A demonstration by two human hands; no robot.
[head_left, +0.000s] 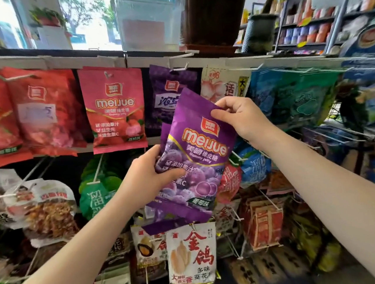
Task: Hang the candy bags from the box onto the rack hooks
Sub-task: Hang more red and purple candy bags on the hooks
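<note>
I hold purple grape gummy candy bags (196, 154), tilted, in front of the rack. My left hand (149, 179) grips their lower left side, and at least two bags are stacked there. My right hand (238, 117) pinches the top right corner of the front bag. Just above them a white rack hook (181, 68) carries a matching purple bag (167, 98). The box is not in view.
Red and pink gummy bags (113, 107) hang to the left on the top row, blue and green bags (291, 96) to the right. Lower hooks hold nut and seed packets (192, 257). A plant pot (213, 12) stands on the rack's top shelf.
</note>
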